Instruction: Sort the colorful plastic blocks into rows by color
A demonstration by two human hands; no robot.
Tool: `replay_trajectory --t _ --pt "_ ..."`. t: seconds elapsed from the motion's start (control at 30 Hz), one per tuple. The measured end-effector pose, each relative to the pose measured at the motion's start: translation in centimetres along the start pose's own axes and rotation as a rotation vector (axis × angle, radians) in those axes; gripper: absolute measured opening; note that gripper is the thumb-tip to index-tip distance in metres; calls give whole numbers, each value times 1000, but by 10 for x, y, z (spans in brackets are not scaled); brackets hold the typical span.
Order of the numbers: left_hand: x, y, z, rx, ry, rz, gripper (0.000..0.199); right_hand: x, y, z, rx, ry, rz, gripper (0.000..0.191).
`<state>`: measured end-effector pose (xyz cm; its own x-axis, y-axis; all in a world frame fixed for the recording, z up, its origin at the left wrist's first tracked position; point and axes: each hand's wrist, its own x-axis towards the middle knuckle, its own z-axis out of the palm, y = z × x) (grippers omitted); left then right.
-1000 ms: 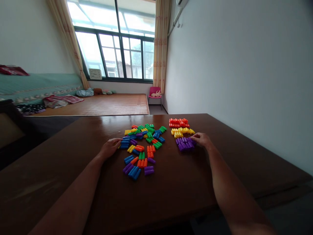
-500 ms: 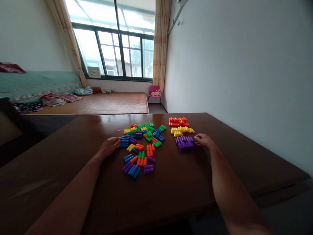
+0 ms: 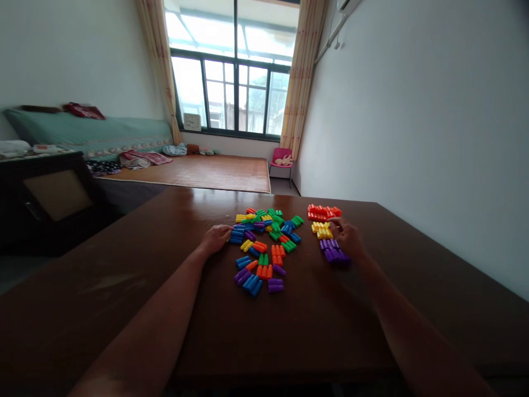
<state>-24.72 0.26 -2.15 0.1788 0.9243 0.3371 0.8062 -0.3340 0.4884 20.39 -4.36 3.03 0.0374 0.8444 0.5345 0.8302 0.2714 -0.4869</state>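
Note:
Short plastic connector pieces, joined in small clusters, lie in a mixed-colour pile [image 3: 270, 226] at the table's middle. My left hand [image 3: 217, 238] rests at the pile's left edge, fingers curled together beside blue pieces [image 3: 237, 235]; a bit of yellow shows at the fingertips, and what they grip is hidden. Right of the pile, pieces sit in colour groups: orange-red pieces [image 3: 324, 212] at the back, yellow pieces [image 3: 321, 229] in the middle, purple pieces [image 3: 334, 252] in front. At the yellow group's right end is my right hand [image 3: 346, 237], slightly blurred, thumb and forefinger apart.
Everything lies on a dark brown table [image 3: 306, 331]. Beyond it are a bed with a woven mat [image 3: 215, 171], a pink chair [image 3: 281, 157] and a window. A dark cabinet [image 3: 53, 193] stands at left, a white wall [image 3: 413, 110] at right.
My right hand has moved back from the purple group's right end to the yellow group. My left hand stays at the pile's edge. The whole view has turned left.

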Motion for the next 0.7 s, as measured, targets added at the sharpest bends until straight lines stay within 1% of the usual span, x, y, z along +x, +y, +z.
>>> replay_trajectory --t 0.1,0.13,0.2,0.23,0.3,0.4,0.47,0.57,0.63,0.7 --pt "0 0 2 -1 13 -22 35 6 -65 36 25 -290 -276 24" --pt "-1 0 3 0 14 -25 34 9 -83 50 14 -356 -357 22" --pt "-2 0 3 10 9 -21 34 17 -112 81 -43 -414 -463 20" --pt "-2 1 4 17 10 -18 33 22 -123 95 -83 -422 -488 21" --pt "-3 3 4 25 12 -19 32 33 -138 122 -169 -422 -488 21" --pt "-4 5 4 29 10 -38 31 49 -146 150 -268 -454 -427 20" --pt "-4 6 4 41 10 -46 32 56 -146 160 -297 -483 -385 24" --pt "-5 8 5 61 18 -64 32 62 -144 163 -286 -501 -337 30" --pt "-5 9 5 68 25 -75 31 60 -145 156 -225 -498 -320 27" --pt "-5 9 5 74 24 -74 30 55 -145 142 -113 -480 -312 24"
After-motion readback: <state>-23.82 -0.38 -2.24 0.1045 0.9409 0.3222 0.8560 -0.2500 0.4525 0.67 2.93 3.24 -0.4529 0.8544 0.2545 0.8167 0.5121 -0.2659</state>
